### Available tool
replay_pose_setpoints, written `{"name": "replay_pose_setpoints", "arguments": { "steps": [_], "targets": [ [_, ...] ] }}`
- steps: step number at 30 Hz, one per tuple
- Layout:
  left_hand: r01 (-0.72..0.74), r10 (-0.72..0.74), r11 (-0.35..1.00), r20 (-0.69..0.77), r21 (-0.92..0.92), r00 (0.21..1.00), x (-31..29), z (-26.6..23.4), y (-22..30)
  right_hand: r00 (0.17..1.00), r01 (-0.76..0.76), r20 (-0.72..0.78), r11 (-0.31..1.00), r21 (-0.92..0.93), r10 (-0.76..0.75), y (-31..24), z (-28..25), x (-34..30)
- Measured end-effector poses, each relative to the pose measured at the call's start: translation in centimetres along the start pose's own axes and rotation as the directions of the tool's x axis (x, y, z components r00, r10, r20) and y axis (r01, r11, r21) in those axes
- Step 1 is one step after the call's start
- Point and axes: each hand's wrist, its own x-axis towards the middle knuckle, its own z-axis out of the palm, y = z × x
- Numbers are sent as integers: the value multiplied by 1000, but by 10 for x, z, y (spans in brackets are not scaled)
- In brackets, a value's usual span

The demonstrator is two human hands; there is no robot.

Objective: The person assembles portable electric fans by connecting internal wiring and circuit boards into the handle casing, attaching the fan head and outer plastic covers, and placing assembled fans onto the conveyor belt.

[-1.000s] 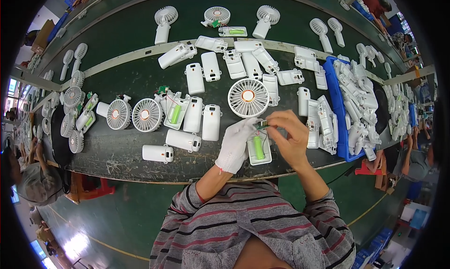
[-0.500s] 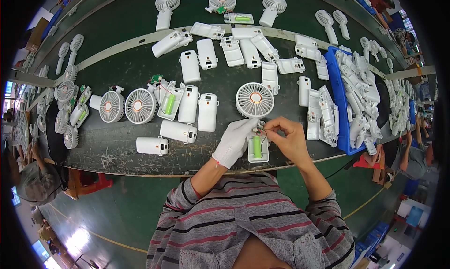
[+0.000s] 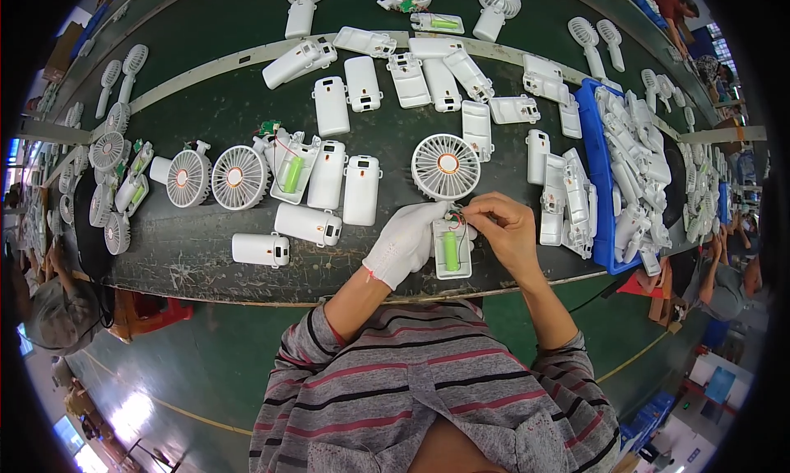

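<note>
Close in front of me lies an open white handle shell [image 3: 464,260] with a green cylindrical battery [image 3: 450,251] inside it. A round white fan head [image 3: 446,167] with an orange-ringed centre adjoins its far end. My left hand [image 3: 405,244], in a white knitted glove, is closed around the shell's left side and upper end, its fingertips by the fan's neck. My bare right hand [image 3: 508,230] pinches at the thin wires and small green circuit board [image 3: 453,216] at the top of the shell. Its thumb and forefinger partly hide what they hold.
White handle casings [image 3: 361,191] lie scattered left and beyond. Two fan heads [image 3: 240,178] and another open shell with a battery [image 3: 291,175] sit to the left. At right stands a blue bin [image 3: 600,177] heaped with white shells. The table's front edge [image 3: 247,301] runs near my body.
My right fingertips have shifted slightly down and inward at the wires near the board. The view has moved a little; my left hand still holds the shell.
</note>
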Motion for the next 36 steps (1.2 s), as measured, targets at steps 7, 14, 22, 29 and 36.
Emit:
{"name": "replay_pose_setpoints", "arguments": {
  "steps": [7,14,22,29,36],
  "targets": [
    [3,-7,999,-97,-46,995,-1,8,2,980,200,63,951,-236,-191,-11,0,5],
    [-47,32,987,-99,-153,995,2,4,0,944,331,153,864,-379,-294,-22,3,7],
    [-60,44,991,-136,-121,990,-1,7,2,893,448,266,776,-445,-363,-26,4,9],
    [-58,58,996,-9,75,998,-11,9,6,872,490,265,730,-476,-412,-23,7,7],
    [-73,72,983,12,170,997,-10,9,2,932,-323,215,937,130,291,0,-1,8]
  ]
}}
